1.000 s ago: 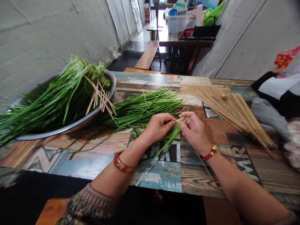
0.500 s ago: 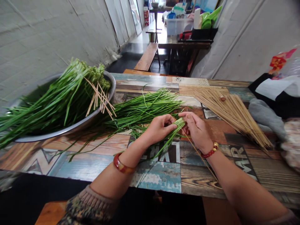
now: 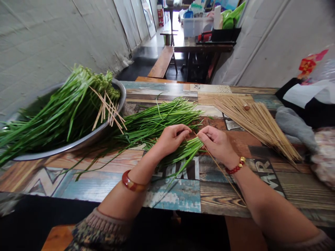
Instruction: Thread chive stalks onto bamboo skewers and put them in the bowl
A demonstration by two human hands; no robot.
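Note:
A small bundle of garlic chives [image 3: 192,146] has its pale stem ends at the fingertips of my right hand [image 3: 216,143], which is closed on them. A thin bamboo skewer [image 3: 222,172] runs from those fingertips down towards my right forearm. Just left of its upper end, my left hand [image 3: 175,137] has thumb and forefinger pinched together; what lies between them is too small to make out. Behind both hands, a loose pile of chives [image 3: 167,115] lies on the table.
At left, a metal basin [image 3: 86,144] holds more chives, with several skewered sticks [image 3: 110,109] poking out over its rim. Many bamboo skewers [image 3: 261,125] lie fanned at right, near a grey cloth [image 3: 294,127] and a bag [image 3: 327,157]. A wooden bench [image 3: 163,62] stands beyond the patterned table [image 3: 175,197].
My left hand has come off the chive stems and shifted slightly left, fingers pinched. My right fingers have closed round the stem ends. The view has shifted a little.

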